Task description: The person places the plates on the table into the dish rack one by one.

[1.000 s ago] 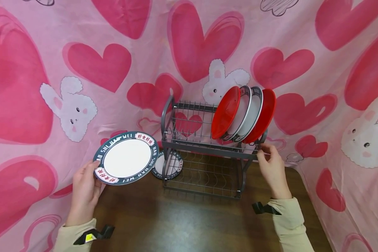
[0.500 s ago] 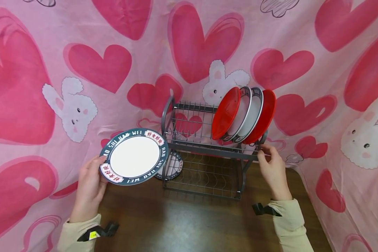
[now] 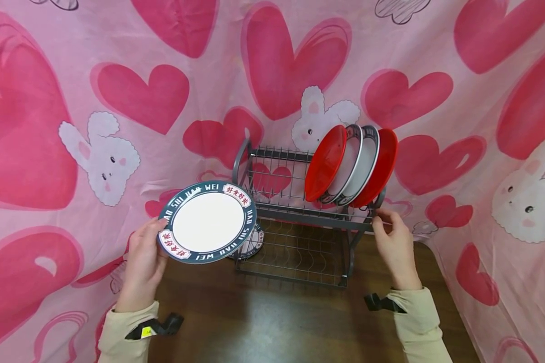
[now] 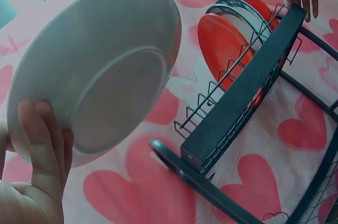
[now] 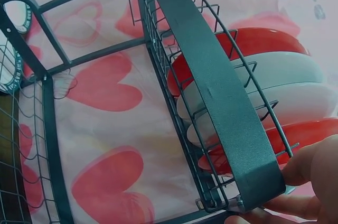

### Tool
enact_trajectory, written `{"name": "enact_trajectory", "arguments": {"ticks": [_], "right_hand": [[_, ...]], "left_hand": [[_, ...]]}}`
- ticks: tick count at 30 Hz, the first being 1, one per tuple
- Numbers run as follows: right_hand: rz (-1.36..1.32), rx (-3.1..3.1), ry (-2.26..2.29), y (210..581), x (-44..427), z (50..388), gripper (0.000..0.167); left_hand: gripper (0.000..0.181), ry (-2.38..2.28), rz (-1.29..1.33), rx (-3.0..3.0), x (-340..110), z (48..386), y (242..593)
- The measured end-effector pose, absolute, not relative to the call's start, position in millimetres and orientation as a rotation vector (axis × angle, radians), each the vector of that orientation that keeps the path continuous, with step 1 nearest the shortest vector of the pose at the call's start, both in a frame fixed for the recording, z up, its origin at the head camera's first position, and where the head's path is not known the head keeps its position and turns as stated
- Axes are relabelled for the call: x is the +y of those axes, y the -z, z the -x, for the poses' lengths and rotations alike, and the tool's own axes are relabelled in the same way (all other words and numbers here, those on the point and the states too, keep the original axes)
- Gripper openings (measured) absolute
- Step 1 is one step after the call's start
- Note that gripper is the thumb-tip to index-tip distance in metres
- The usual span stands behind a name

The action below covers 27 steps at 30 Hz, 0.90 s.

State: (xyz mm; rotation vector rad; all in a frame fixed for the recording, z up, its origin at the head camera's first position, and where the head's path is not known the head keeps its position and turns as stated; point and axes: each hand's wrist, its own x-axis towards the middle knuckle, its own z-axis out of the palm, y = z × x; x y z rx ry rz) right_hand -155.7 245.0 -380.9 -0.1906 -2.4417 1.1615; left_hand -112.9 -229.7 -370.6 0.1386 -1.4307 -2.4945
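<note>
1. Head view: a person's left hand (image 3: 143, 259) pinches a plate (image 3: 207, 222), white with a dark lettered rim, by the edge away from a dark wire rack (image 3: 295, 216). The plate is raised, face up and tilted, at the rack's left end. The right hand (image 3: 396, 247) holds the rack's right front corner. In the right half of the rack's upper tier, two white dishes (image 3: 364, 164) stand between two red dishes (image 3: 325, 164). A second plate (image 3: 253, 244), partly hidden, lies on the desk (image 3: 272, 322) by the rack's left end. Heart-patterned pink cloth (image 3: 141, 43) surrounds the rack.
2. Left wrist view: the left fingers (image 4: 41, 147) press the plate's pale underside, beside the rack.
3. Right wrist view: the right fingers (image 5: 303, 168) close round the end of the rack's front bar.
</note>
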Motion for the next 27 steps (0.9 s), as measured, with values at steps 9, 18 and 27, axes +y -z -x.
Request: {"name": "enact_trajectory", "arguments": {"ticks": [9,18,27], "right_hand": [[0.208,-2.245,-1.06,376.4,239.3,148.5,0.032],[0.076,-2.051,-1.054,363.9,224.6,137.1,0.027],[-0.072,-2.132,-1.318,348.3,200.8,128.0,0.021]], "left_hand": [[0.014,2.427,-0.215,-1.566,-221.1,116.6,368.9],[0.016,2.41,-0.185,-1.625,-211.8,122.4,369.2],[0.017,2.424,-0.145,-1.635,-201.3,129.2,370.4]]}}
